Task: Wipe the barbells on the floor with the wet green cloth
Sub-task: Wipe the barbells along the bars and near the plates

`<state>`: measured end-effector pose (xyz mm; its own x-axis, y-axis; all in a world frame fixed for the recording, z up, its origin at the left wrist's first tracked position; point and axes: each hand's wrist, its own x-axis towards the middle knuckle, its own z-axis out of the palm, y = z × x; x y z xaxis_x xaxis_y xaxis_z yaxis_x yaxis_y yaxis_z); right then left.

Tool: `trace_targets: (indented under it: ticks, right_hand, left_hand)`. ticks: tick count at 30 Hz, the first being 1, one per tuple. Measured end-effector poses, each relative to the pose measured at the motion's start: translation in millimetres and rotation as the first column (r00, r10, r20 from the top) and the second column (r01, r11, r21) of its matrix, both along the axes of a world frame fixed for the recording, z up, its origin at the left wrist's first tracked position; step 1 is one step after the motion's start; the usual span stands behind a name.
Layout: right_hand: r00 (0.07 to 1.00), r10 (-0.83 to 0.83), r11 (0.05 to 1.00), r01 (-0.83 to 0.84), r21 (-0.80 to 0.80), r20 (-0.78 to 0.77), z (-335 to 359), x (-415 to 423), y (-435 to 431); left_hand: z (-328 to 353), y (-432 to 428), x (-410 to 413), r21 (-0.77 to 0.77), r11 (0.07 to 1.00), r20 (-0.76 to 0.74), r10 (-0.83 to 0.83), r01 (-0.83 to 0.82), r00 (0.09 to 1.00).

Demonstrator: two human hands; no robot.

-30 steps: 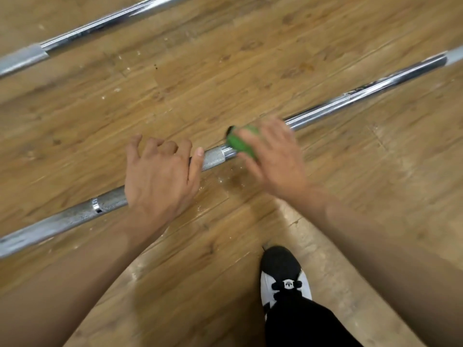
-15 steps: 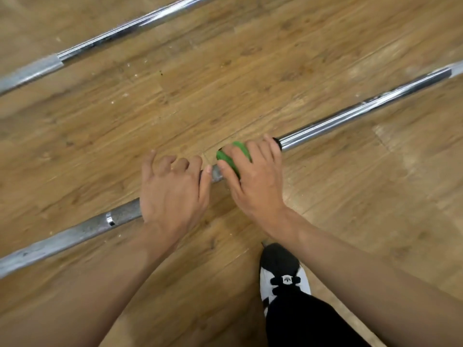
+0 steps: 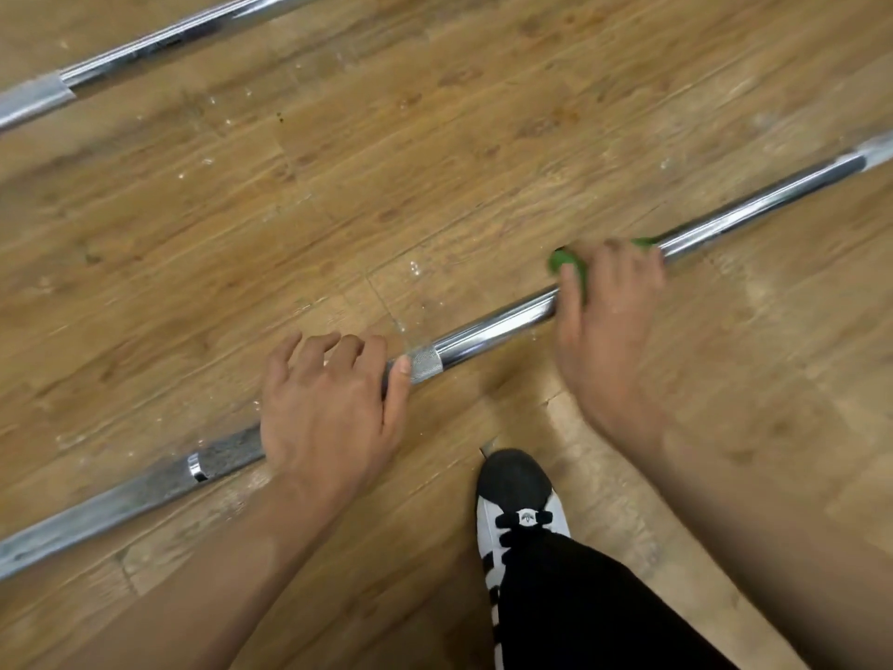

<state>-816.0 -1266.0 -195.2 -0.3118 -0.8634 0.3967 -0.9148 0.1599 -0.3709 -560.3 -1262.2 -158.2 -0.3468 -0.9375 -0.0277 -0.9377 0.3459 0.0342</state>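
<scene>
Barbell (image 3: pixel 497 326) lies on floor (image 3: pixel 435 162), 8-to-2 o'clock | right hand (image 3: pixel 609 321) wraps green cloth (image 3: pixel 563 263) round it at 3 | left hand (image 3: pixel 328 408) grips it at 8 | judged mid-wipe; second barbell (image 3: pixel 159 45) at 11 untouched

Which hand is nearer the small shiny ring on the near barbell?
Left. The left hand grips the near barbell just beside the ring; the right hand is farther along the same bar, past the left hand, holding the green cloth round it.

Cloth (image 3: pixel 561 261) on near barbell (image 3: pixel 497 327), second barbell (image 3: pixel 159 41) behind (parallel)
</scene>
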Motion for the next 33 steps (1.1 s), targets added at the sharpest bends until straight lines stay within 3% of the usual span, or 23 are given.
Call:
trace_targets:
  ticks: [3,6,8,11,13,17,21,24,28,30,33]
  right_hand:
    - [0.938,0.346,0.938,-0.346,0.005,-0.013,-5,61,34]
    - [0.821,0.561,0.826,-0.563,0.017,-0.105,-6,48,40]
    - [0.847,0.519,0.853,-0.523,0.0,-0.115,-4,7,32]
    - [0.965,0.256,0.966,-0.257,-0.017,-0.051,3,-78,20]
    - [0.995,0.1,0.995,-0.1,0.012,-0.018,11,-124,13]
    - [0.997,-0.082,0.996,0.082,0.042,-0.004,15,-111,2]
    - [0.998,0.043,0.999,-0.044,0.024,0.052,8,-6,20]
    - [0.966,0.253,0.965,-0.257,0.061,0.06,7,72,41]
    - [0.842,0.536,0.844,-0.532,0.072,-0.054,9,67,39]
    - [0.881,0.461,0.887,-0.459,0.042,-0.105,7,20,26]
    - [0.982,0.183,0.982,-0.18,0.055,-0.057,10,-65,4]
  left_hand:
    - [-2,7,-1,0.001,1.0,-0.013,-0.005,0.005,1.0]
    - [-1,12,-4,0.004,1.0,-0.02,0.005,-0.005,1.0]
    - [-1,17,-4,-0.005,1.0,-0.032,0.002,-0.003,0.999]
    - [-3,21,-2,-0.033,0.999,-0.053,-0.004,0.003,0.999]
    - [-5,22,-2,-0.051,0.999,-0.068,-0.009,0.006,0.998]
    - [-6,23,-4,-0.064,0.998,-0.072,-0.011,0.006,0.997]
    - [-6,21,-4,-0.054,0.998,-0.076,0.011,-0.015,0.997]
    - [-6,17,-4,-0.047,0.999,-0.079,0.012,-0.016,0.997]
    - [-8,10,-1,-0.067,0.998,-0.072,-0.005,0.0,0.997]
    - [-9,8,2,-0.07,0.998,-0.068,-0.007,0.002,0.998]
    - [-9,3,1,-0.078,0.997,-0.064,0.01,-0.015,0.998]
